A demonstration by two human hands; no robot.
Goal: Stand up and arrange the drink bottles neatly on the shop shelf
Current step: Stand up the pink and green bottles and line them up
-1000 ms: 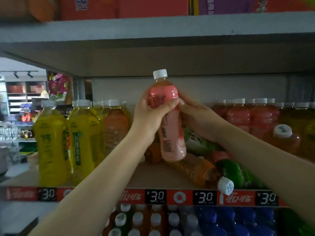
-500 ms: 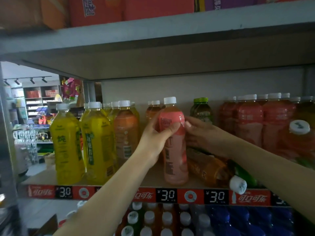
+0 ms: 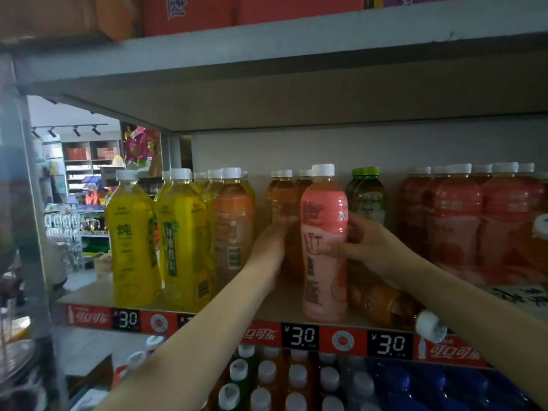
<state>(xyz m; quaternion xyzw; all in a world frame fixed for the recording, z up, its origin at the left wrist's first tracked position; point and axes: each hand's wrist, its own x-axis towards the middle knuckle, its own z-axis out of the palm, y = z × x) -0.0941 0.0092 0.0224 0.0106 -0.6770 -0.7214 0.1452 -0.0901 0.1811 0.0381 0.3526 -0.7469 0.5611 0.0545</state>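
Pink bottle [image 3: 323, 244] upright at shelf [image 3: 284, 317] front edge, right hand [image 3: 366, 247] wrapped round its middle. Left hand [image 3: 271, 247] fingers spread, resting against brown bottle [image 3: 283, 209] behind. Placing step. Next: lift fallen amber bottle [image 3: 382, 302] lying just right, stand it.

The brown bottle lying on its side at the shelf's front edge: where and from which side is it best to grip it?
Probably around the brown bottle's body, from above and in front: it lies on its side, white cap over the shelf edge, toward the person.
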